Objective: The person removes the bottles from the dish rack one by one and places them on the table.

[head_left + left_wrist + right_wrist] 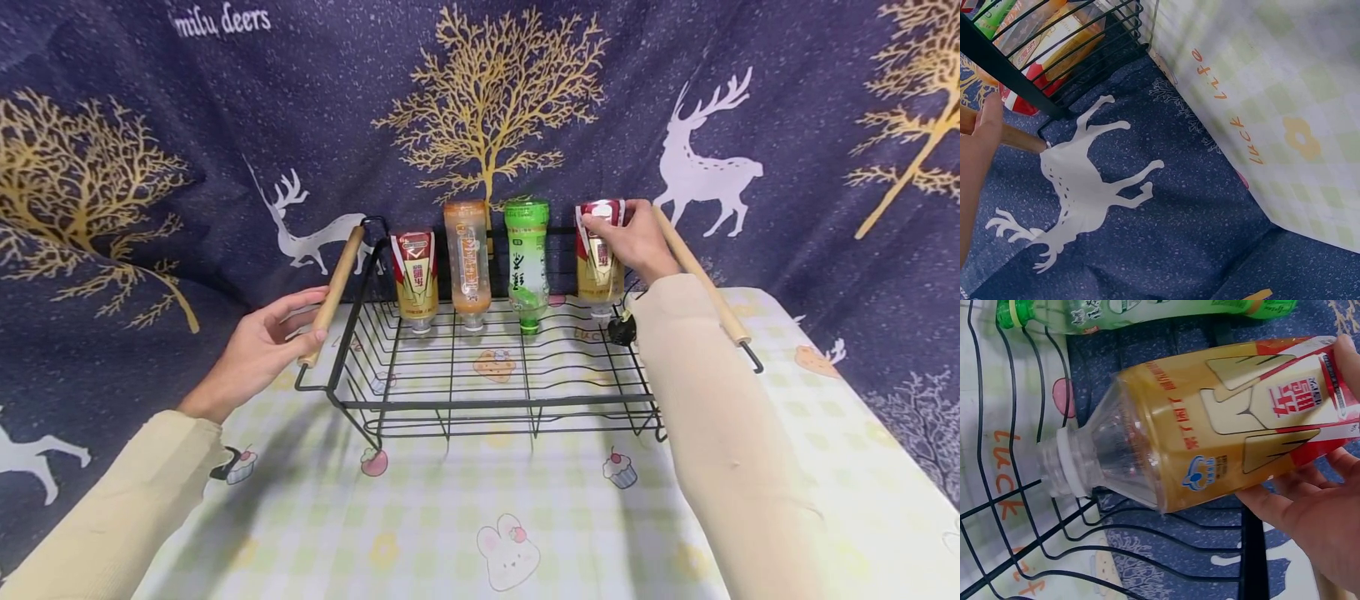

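My right hand [637, 242] grips an upside-down plastic bottle [1191, 419] with a red and gold label near its upturned base, thumb on one side and fingers on the other. Its uncapped neck points down at the wires on the right of a black wire dish rack [495, 405]. At the rack's left end, my left hand [262, 342] holds the wooden handle [341, 279] between thumb and fingers. Along the back of the rack stand three more upturned bottles: a red and gold one [416, 279], an orange-labelled one [468, 258] and a green one [528, 258].
A second wooden handle [701, 271] slants along the rack's right end, beside my right forearm. Under the rack lies a checked tablecloth [442, 517] with printed cakes and a rabbit. A dark blue curtain [337, 100] with deer and trees hangs close behind.
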Tool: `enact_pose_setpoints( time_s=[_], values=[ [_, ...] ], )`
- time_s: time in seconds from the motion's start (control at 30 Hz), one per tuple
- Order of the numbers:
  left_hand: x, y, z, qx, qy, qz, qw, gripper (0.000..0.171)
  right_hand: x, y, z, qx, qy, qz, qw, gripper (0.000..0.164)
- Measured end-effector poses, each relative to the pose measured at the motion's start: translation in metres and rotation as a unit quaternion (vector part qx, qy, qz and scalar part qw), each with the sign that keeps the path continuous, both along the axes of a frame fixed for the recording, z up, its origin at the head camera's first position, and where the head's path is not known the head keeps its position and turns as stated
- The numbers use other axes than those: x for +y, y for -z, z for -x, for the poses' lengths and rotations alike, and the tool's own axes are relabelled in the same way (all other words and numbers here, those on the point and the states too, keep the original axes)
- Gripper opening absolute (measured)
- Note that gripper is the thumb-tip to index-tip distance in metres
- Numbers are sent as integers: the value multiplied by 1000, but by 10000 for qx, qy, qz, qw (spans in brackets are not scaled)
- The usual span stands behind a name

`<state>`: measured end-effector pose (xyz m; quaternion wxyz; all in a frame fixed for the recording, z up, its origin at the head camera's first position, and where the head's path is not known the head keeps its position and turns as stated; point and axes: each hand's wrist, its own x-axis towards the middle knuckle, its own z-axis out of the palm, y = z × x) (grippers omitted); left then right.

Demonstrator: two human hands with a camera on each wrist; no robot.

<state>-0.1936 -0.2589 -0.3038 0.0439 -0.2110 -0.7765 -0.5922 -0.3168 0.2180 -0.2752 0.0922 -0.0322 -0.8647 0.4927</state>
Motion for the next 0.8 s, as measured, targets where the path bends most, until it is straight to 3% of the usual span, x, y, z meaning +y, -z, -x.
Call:
enact_pose_setpoints(
  time_s=[0.23, 0.47, 0.63, 0.8],
  values=[
    [-1, 2, 0, 27, 38, -94, 9999, 50, -4, -18, -6, 88, 48, 156, 9998, 88],
    [-1, 1, 1, -67, 1, -33, 10000, 52, -6, -31, -15, 146, -81, 138, 9998, 85],
    [0, 2, 2, -105, 68, -134, 9998, 52, -7, -37, -21, 157, -593, -136, 9980, 83],
    [1, 0, 0, -112, 56, -161, 9998, 51, -13, -47, -28, -109, -1120, -658, 9915, 86]
  ],
)
